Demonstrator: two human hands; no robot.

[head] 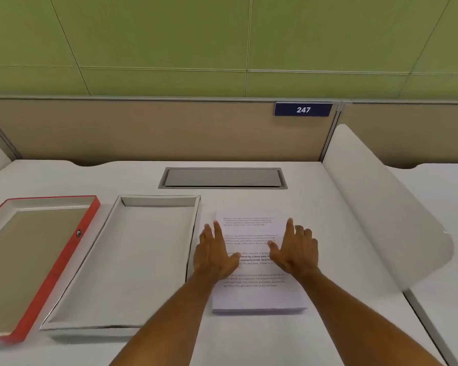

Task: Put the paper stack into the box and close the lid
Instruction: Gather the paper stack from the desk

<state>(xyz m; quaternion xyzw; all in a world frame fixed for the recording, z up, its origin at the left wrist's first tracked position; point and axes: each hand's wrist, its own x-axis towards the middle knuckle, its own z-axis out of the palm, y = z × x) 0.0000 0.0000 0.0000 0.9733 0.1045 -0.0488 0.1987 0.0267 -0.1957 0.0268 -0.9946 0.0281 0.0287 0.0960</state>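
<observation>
A stack of printed white paper (251, 297) lies flat on the white desk, right of centre. Just to its left stands the white box (132, 260), open and with nothing inside. Further left lies the red-edged lid (64, 262), upside down, its tan inside facing up. My left hand (214, 253) rests flat over the stack's left edge, fingers spread. My right hand (295, 250) lies flat over the stack's right edge, fingers spread too. Neither hand grips the paper.
A grey cable hatch (222, 178) is set into the desk behind the box and paper. A curved white divider (381, 204) rises at the right. A tan partition with a blue "247" sign (303, 109) closes the back.
</observation>
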